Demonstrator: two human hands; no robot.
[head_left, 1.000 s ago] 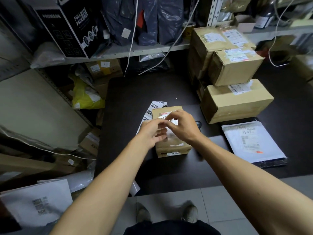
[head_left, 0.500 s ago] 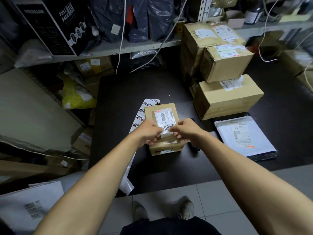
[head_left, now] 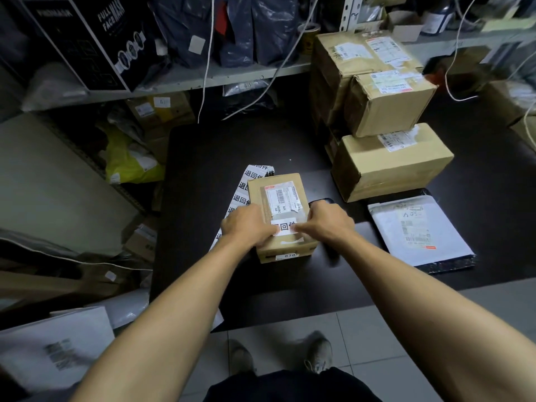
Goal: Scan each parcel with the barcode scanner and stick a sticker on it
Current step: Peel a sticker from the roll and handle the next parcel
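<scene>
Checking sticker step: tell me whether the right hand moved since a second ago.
Yes. The right hand drew back toward the person, off the shipping label to the near end of the cardboard box.

Small box (head_left: 280, 198) on table (head_left: 203, 175); stacked boxes (head_left: 385, 132) behind-right

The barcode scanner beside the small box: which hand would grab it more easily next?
Probably the right hand. The dark barcode scanner lies just beyond its knuckles, right of the small box. The left hand presses the sticker from the far side.
</scene>
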